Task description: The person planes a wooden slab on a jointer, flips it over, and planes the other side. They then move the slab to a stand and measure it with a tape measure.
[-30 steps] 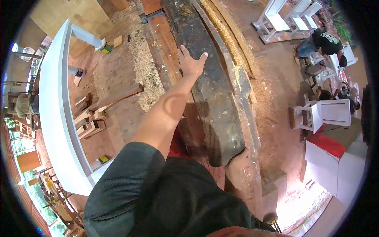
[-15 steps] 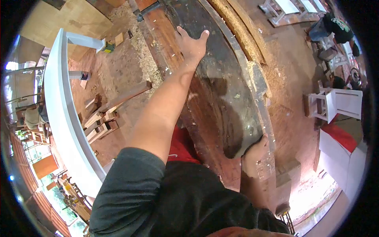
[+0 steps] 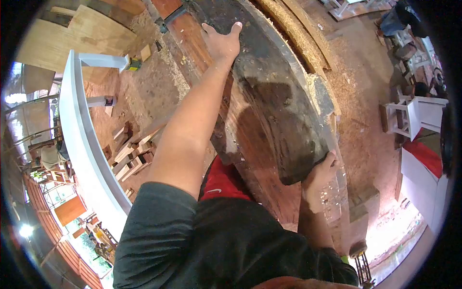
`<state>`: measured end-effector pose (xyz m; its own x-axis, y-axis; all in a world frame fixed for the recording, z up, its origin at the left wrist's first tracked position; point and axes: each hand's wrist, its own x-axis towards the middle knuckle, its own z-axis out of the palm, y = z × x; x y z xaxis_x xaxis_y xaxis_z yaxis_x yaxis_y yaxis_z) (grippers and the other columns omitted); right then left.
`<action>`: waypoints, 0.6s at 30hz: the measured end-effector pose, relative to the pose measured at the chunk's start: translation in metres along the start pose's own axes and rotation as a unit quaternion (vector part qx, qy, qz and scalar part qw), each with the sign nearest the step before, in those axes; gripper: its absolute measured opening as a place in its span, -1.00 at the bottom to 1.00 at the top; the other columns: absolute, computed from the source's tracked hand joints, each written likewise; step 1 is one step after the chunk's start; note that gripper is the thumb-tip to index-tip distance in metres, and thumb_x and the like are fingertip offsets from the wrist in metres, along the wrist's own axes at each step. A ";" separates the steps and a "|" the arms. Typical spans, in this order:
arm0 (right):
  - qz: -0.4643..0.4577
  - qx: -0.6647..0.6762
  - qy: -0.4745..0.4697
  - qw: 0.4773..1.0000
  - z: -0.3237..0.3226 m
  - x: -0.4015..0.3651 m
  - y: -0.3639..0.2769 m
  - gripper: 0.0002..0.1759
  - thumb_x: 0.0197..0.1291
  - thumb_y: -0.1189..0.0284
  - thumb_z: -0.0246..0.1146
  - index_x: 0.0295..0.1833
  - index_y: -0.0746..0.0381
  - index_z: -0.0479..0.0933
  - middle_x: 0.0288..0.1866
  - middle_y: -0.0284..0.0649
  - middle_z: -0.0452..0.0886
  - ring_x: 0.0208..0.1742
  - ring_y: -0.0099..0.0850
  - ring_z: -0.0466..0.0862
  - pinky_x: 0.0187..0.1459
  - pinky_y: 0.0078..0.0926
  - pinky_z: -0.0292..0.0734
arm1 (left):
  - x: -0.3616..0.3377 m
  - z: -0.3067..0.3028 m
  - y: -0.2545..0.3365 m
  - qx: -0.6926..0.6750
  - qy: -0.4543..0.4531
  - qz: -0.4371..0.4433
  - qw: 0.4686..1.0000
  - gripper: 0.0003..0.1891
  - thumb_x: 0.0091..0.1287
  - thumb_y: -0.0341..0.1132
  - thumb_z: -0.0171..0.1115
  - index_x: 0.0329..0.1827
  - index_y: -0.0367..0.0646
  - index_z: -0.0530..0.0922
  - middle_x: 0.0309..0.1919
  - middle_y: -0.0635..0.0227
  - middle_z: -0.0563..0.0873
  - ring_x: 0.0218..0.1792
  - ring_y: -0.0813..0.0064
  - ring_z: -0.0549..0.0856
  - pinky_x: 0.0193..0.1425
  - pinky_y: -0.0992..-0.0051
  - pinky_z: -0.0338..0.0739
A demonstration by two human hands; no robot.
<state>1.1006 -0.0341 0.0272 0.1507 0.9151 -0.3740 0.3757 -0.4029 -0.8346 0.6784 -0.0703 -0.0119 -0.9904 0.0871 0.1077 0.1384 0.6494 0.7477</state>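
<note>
A dark, rough-faced wooden plank point(image 3: 274, 106) lies lengthwise on a reddish-brown wooden workbench point(image 3: 192, 41). My left hand point(image 3: 224, 43) is at the plank's left edge, further up, thumb on the dark face and most fingers out of sight. At the near end, my right hand point(image 3: 318, 174) is closed round the plank's right corner, its fingertips partly hidden. Bare reddish wood shows along the plank's left side. A small dark metal fitting point(image 3: 173, 15) crosses the bench at the top.
Sawdust and shavings point(image 3: 317, 45) fill a channel right of the bench. Cut wood pieces point(image 3: 132, 154) lie on the floor at left, near a long white-painted frame point(image 3: 79, 125). White chairs point(image 3: 414, 115) stand to the right, where another person point(image 3: 402, 19) is partly visible.
The plank has slid a little way up along the bench, away from my body, with both hands still on it. The whole view has shifted slightly.
</note>
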 end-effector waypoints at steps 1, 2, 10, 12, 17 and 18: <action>0.010 -0.004 0.010 1.000 0.006 -0.005 -0.011 -0.58 0.60 0.19 0.22 0.11 0.40 0.59 -0.05 -0.16 0.65 -0.04 -0.40 0.57 0.13 -0.38 0.48 | 0.002 -0.003 0.003 -0.003 -0.006 -0.005 1.000 0.35 0.22 0.23 0.56 0.72 -0.57 -0.07 0.66 -0.44 0.12 0.68 -0.23 0.22 0.74 0.10 0.20; 0.013 0.004 0.004 1.000 0.010 -0.005 -0.012 -0.59 0.61 0.19 0.22 0.11 0.40 0.59 -0.05 -0.17 0.64 -0.05 -0.41 0.57 0.13 -0.39 0.48 | 0.004 -0.005 0.005 -0.007 -0.012 -0.008 1.000 0.35 0.22 0.24 0.56 0.71 -0.57 -0.07 0.66 -0.44 0.12 0.68 -0.23 0.21 0.74 0.12 0.20; 0.003 0.058 -0.005 0.998 0.037 0.007 0.004 -0.63 0.62 0.22 0.21 0.13 0.37 0.57 -0.05 -0.21 0.63 0.00 -0.41 0.55 0.18 -0.40 0.46 | 0.039 0.005 -0.004 0.025 0.030 0.003 0.999 0.29 0.19 0.24 0.57 0.66 -0.63 0.09 0.61 -0.40 0.28 0.64 -0.19 0.32 0.73 0.17 0.21; 0.001 0.050 0.000 0.999 0.044 0.009 0.006 -0.63 0.61 0.22 0.21 0.12 0.36 0.58 -0.04 -0.21 0.63 0.02 -0.41 0.55 0.20 -0.39 0.45 | 0.049 0.003 -0.004 0.042 -0.003 -0.014 0.999 0.34 0.21 0.29 0.54 0.71 -0.56 -0.02 0.67 -0.39 0.15 0.67 -0.21 0.24 0.74 0.12 0.21; 0.005 0.047 -0.012 0.999 0.058 0.005 -0.008 -0.55 0.60 0.14 0.19 0.17 0.37 0.57 0.00 -0.19 0.63 0.03 -0.40 0.55 0.15 -0.38 0.46 | 0.066 0.009 -0.010 0.029 0.012 -0.010 0.999 0.27 0.23 0.28 0.52 0.73 -0.45 0.04 0.66 -0.39 0.18 0.68 -0.19 0.23 0.74 0.06 0.19; 0.014 0.063 -0.027 0.998 0.059 0.005 -0.010 -0.55 0.60 0.15 0.19 0.19 0.37 0.57 0.03 -0.18 0.63 0.05 -0.39 0.55 0.16 -0.37 0.45 | 0.065 0.007 -0.006 0.027 0.018 -0.013 0.999 0.24 0.24 0.27 0.51 0.75 -0.38 0.07 0.65 -0.40 0.19 0.69 -0.18 0.22 0.74 0.03 0.18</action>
<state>1.0441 -0.0263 0.0098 0.1082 0.9028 -0.4161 0.2535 -0.4298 -0.8666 0.6127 -0.0635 -0.0139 -0.9926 0.0439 0.1129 0.1118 0.6905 0.7146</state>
